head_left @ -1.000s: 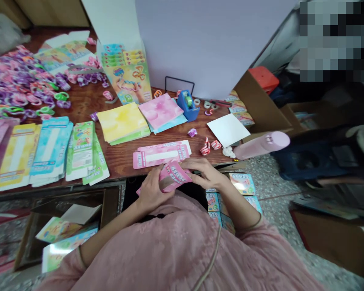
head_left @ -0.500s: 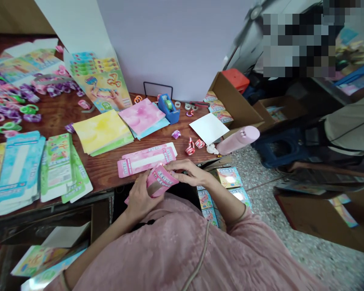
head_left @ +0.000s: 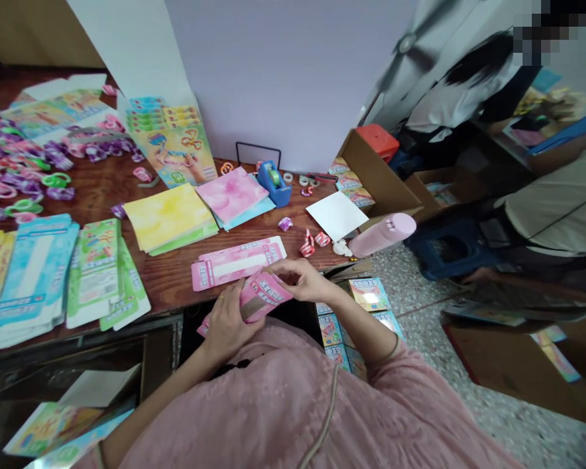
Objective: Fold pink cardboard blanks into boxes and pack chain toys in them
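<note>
Pink printed carton (head_left: pixel 265 297) sat clenched in the left grip (head_left: pixel 229 322), while the right grip (head_left: pixel 299 279) held its upper end by the fingertips, seemingly squaring a flap, though the fingers partly hid the fold.

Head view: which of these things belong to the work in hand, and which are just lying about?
In use:
- left hand and right hand, both on a folded pink carton
- flat pink carton blanks, nearest the hands

Lying about:
- blue tape dispenser
- yellow card stack
- pink water bottle
- heap of plastic chain links
</note>
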A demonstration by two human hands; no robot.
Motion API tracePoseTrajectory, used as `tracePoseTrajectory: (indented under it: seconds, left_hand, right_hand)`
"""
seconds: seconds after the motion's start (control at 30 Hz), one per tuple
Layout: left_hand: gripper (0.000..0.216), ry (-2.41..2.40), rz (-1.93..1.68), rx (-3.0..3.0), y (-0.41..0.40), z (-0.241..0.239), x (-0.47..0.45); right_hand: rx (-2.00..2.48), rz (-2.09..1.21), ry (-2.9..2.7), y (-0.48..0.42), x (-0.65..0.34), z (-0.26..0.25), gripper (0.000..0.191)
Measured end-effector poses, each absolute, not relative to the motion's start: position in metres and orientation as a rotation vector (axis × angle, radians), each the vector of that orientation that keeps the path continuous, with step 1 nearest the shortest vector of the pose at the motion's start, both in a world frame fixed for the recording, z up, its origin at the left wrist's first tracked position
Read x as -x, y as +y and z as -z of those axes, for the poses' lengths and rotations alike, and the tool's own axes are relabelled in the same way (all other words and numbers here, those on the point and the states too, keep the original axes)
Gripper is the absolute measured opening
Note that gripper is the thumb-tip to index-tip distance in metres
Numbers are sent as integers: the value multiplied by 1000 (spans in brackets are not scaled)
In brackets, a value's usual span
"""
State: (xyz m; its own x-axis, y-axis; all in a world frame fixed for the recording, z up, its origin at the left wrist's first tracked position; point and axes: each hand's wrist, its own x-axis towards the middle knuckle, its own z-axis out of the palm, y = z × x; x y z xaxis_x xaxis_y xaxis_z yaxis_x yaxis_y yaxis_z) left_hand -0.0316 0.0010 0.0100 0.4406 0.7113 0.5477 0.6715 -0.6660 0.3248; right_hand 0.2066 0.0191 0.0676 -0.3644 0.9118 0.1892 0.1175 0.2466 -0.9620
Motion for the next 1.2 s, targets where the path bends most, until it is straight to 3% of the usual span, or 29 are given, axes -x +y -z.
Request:
tracePoseTrajectory:
  seconds: [0.47,0.6,0.73,0.93,1.03,1.2]
  left_hand:
    - [104,1190,-1065,-2414,0,-26,25]
    - [97,1134,-997,-2142,12,-42,21]
    - [92,988,-984,-1916,30,-53,26]
    - [91,673,-864,-1734,53,-55,34]
    - [90,607,-826,-1733,65,-56,34]
    - [93,637,-859,-1779,63,-56,27]
  right_hand:
    - [1044,-1224,-1647,17,-189,-90,42]
    - [1093,-1173,-1676,21,-178,-96,45]
    - [1102,-1131,-1684,28,-180,-103,23]
    - [1043,-1219,-1972,38,-190,-111,35]
    - [1049,-1073,-2038,41,-190,-107,42]
    - [1058,-1051,-1773,38,-183,-99,31]
